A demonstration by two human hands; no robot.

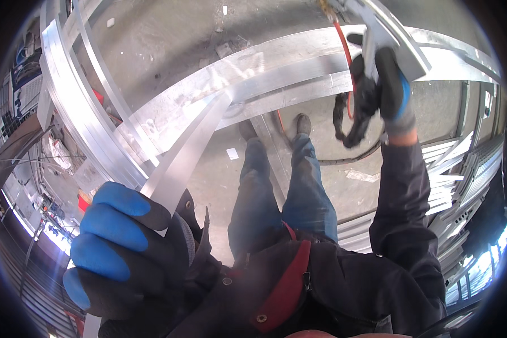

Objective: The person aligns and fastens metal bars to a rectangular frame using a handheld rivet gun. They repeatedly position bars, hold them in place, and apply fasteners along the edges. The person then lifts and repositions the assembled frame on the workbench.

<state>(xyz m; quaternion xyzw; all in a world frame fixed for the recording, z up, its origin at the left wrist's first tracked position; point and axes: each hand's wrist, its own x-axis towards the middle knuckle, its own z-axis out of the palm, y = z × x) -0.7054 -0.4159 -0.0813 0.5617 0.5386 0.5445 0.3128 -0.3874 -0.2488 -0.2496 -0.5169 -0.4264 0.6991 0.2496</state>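
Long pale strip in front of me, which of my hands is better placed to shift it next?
Left, I'd say: your left hand grips the pale strip, while your right hand is away from it, beside the red hose.

Wide fisheye view, head-worn, downward

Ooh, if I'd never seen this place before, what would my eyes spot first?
Probably the big, blue-and-black gloved left hand at the lower left, gripping a long pale strip that slants up toward the middle. Next, perhaps, the thin red hose at the upper right, beside the gloved right hand. Below the middle, blue jeans stand out against the grey floor.
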